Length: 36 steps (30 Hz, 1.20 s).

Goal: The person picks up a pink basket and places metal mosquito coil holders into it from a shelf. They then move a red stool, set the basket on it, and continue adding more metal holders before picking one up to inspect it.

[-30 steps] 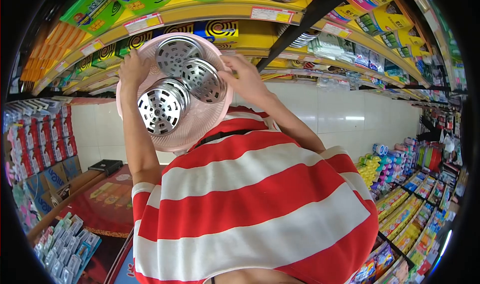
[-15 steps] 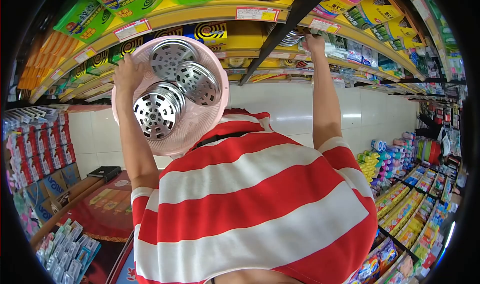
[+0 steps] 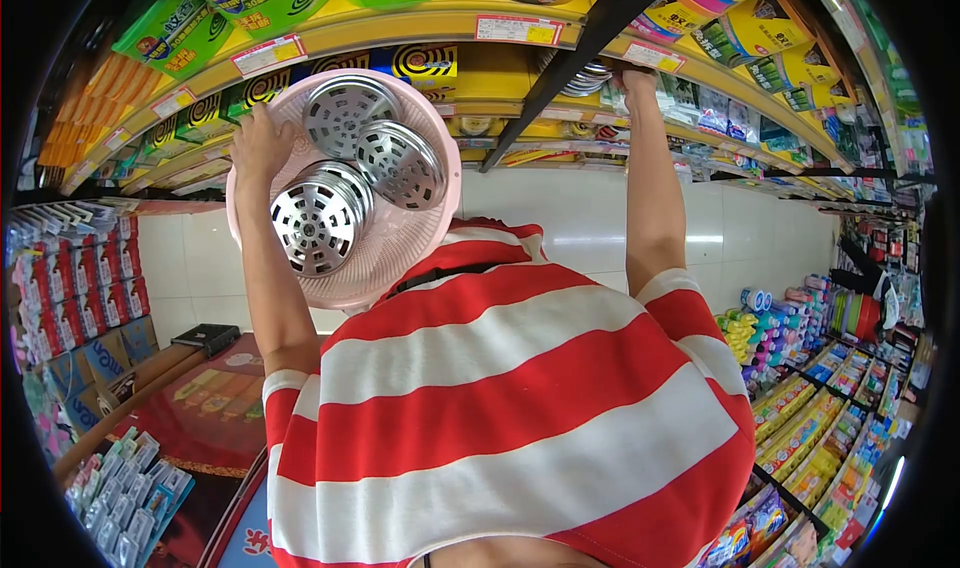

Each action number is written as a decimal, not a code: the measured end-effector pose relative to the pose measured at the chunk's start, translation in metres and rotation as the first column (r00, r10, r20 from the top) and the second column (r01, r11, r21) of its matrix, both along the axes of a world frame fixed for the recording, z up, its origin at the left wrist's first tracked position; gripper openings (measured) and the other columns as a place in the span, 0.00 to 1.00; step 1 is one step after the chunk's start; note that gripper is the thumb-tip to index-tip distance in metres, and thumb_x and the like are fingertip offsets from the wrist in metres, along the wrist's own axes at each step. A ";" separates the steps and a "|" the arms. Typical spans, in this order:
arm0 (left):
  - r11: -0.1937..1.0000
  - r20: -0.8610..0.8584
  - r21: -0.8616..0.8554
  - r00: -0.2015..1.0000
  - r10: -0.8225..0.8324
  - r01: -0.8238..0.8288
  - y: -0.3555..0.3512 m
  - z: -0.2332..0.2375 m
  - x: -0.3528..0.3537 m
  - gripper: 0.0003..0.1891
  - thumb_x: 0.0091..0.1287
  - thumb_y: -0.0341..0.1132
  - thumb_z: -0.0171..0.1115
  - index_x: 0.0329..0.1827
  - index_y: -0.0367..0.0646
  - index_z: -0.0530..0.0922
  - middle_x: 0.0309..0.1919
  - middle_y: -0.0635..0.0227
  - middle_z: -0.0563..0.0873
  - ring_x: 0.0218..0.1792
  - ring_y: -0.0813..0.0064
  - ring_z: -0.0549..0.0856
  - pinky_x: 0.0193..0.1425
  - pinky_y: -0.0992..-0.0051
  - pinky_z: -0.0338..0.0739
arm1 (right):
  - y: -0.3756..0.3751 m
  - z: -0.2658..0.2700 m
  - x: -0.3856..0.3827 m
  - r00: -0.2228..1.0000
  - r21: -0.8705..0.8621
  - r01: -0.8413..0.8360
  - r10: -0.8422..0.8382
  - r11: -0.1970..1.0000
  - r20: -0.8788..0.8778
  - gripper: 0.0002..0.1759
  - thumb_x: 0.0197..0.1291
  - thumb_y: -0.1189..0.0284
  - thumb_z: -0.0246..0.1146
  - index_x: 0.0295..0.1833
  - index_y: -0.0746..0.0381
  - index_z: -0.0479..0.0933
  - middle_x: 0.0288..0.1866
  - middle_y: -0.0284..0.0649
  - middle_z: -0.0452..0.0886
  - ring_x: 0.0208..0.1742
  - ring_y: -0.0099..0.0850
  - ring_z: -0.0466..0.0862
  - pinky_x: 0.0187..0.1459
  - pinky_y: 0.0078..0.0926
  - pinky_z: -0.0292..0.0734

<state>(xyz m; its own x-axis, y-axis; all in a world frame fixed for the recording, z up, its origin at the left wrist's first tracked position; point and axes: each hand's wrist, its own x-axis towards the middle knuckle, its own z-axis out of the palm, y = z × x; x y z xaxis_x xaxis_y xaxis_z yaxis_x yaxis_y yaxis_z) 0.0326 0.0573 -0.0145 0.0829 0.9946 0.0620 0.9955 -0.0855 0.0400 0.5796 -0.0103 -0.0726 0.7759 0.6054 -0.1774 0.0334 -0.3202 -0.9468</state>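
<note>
My left hand [image 3: 262, 146] grips the left rim of a pink plastic basket [image 3: 405, 240], held tilted in front of the shelves. Inside lie several shiny, round, perforated metal mosquito coil holders [image 3: 318, 223], grouped in three stacks. On the right, my right hand [image 3: 636, 81] reaches into a yellow shelf, just beyond a black upright. Close to its fingers sits a stack of similar metal coil holders [image 3: 588, 78], partly covered by the upright. The shelf edge and shadow hide the fingertips, so what they grasp does not show.
Green packs [image 3: 180, 30] and yellow packs [image 3: 752, 30] line the upper shelf. A black upright [image 3: 560, 63] separates the shelf bays. Blue boxes with coil pictures [image 3: 425, 61] stand behind the basket. Colourful bottles [image 3: 785, 318] are at right, red boxes [image 3: 80, 278] at left.
The basket has shifted very slightly right in view with my left hand. My right hand stays at the shelf beside the metal stack, with only a slight shift.
</note>
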 end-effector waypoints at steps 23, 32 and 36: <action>0.988 0.096 0.080 0.986 -0.136 0.128 0.017 -0.004 -0.002 0.24 0.56 0.47 0.53 0.49 0.38 0.72 0.43 0.47 0.80 0.46 0.46 0.79 0.51 0.52 0.72 | -0.167 0.016 -0.079 0.792 0.444 -0.369 0.526 0.816 -0.309 0.06 0.57 0.76 0.61 0.36 0.59 0.70 0.35 0.31 0.77 0.37 0.19 0.74 0.42 0.19 0.70; 0.991 0.338 -0.051 0.936 -0.100 0.124 0.024 0.013 0.002 0.27 0.65 0.51 0.40 0.49 0.35 0.74 0.49 0.44 0.77 0.51 0.47 0.76 0.57 0.57 0.68 | -0.062 0.081 -0.247 0.549 0.409 -0.713 0.816 0.570 -0.180 0.14 0.53 0.78 0.66 0.33 0.60 0.64 0.30 0.34 0.75 0.35 0.19 0.76 0.33 0.18 0.70; 0.994 0.407 -0.012 0.909 -0.095 0.109 0.021 0.013 -0.002 0.32 0.66 0.55 0.32 0.51 0.36 0.74 0.50 0.44 0.77 0.53 0.46 0.75 0.59 0.57 0.65 | -0.022 0.083 -0.296 0.584 0.298 -0.786 0.809 0.541 0.072 0.20 0.47 0.74 0.70 0.31 0.61 0.62 0.25 0.30 0.67 0.27 0.17 0.72 0.26 0.17 0.67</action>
<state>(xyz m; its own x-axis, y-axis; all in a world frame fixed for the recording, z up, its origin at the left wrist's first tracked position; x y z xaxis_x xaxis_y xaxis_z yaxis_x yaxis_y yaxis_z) 0.0311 0.0784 -0.0016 0.1587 0.9842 0.0786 0.8790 -0.1771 0.4427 0.2838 -0.0328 0.0109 -0.0592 0.9959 0.0678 0.0796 0.0724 -0.9942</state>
